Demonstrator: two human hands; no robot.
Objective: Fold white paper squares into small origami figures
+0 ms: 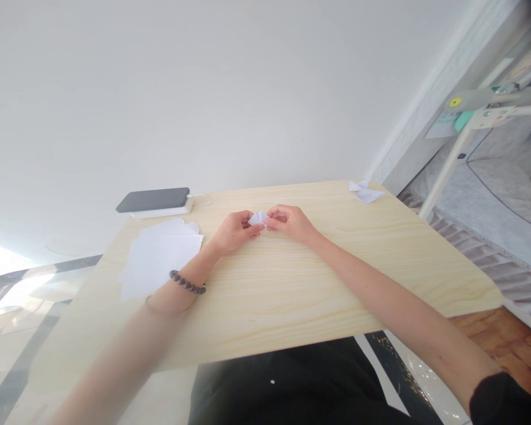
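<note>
Between my two hands is a small piece of folded white paper (258, 218), held just above the wooden table (301, 295). My left hand (235, 232) pinches its left side, thumb in front. On the right side, my right hand (289, 222) grips it between thumb and fingers. A crease or upright fold shows in the paper's middle; its finer folds are too small to make out. A dark beaded bracelet (187, 283) circles my left wrist.
White paper sheets (159, 260) lie left of my left hand. Behind them, a dark phone (154, 199) rests on a white block with a cable. Folded white paper pieces (366, 192) sit at the far right corner. A pale wall (248, 94) rises behind the table.
</note>
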